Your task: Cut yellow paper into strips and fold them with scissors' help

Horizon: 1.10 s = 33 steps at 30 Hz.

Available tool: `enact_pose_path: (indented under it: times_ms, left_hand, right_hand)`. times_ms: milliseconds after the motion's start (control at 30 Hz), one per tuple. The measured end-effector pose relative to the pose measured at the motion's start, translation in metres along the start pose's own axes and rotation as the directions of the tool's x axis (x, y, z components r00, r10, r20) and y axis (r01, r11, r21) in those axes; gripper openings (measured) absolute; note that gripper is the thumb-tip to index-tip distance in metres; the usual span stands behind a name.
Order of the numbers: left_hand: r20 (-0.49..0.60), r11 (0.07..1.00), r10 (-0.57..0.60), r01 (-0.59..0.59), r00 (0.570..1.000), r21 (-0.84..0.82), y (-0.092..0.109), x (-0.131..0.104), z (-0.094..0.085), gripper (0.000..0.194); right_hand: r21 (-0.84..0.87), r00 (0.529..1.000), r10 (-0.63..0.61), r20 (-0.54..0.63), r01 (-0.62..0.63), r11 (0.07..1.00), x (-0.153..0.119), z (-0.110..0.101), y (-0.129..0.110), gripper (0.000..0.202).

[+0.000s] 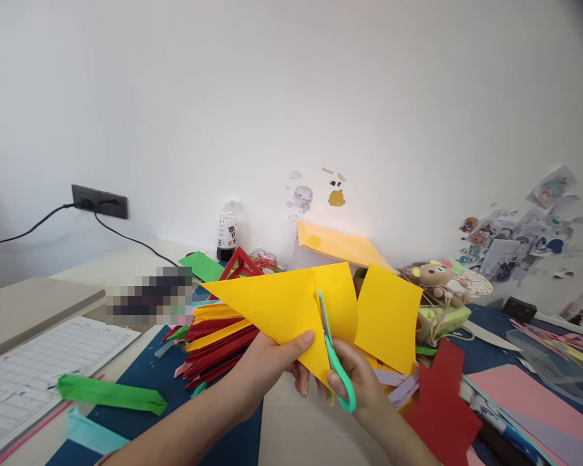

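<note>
My left hand pinches a sheet of yellow paper near its lower edge, thumb on top and fingers underneath. The sheet is held up above the table, with a pointed corner reaching left. My right hand grips green-handled scissors, whose blades point up and away along a cut in the sheet. To the right of the cut, part of the paper curves aside. Another yellow piece stands just right of the sheet. The lower scissor blade is hidden behind the paper.
Folded red and yellow paper strips are piled to the left. Red paper and pink sheets lie right. A bottle stands near the wall, a bear toy behind right. A green folded strip lies front left beside a printed sheet.
</note>
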State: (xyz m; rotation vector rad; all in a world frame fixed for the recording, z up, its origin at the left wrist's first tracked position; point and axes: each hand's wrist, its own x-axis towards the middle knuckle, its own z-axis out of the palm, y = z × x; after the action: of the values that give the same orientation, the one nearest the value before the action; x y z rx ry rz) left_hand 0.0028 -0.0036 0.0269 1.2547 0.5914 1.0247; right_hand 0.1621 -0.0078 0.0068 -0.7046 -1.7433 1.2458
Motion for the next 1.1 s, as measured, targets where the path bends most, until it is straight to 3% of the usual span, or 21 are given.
enact_pose_path:
  times_ms: [567,767,967,1100]
  left_hand:
    - [-0.036,0.995,-0.017,0.013,0.999,-0.102,0.004,0.000,-0.002,0.035]
    - [-0.281,0.995,0.042,-0.064,0.959,-0.071,0.008,0.000,0.003,0.039]
    - [-0.240,0.999,0.026,-0.029,0.970,-0.013,0.003,0.001,0.006,0.043]
    - [-0.267,0.999,0.014,-0.024,0.964,-0.033,0.001,0.000,0.009,0.045]
  right_hand:
    - [-0.045,0.999,0.046,-0.019,-0.047,0.998,-0.001,0.002,-0.005,0.040]
    - [0.010,0.997,0.056,0.053,-0.056,0.998,0.002,0.004,-0.012,0.041]
    - [-0.006,0.998,0.002,0.055,-0.001,1.000,0.003,0.001,-0.007,0.045]
    - [-0.056,0.999,-0.023,-0.031,0.022,0.998,0.003,0.002,-0.001,0.040]
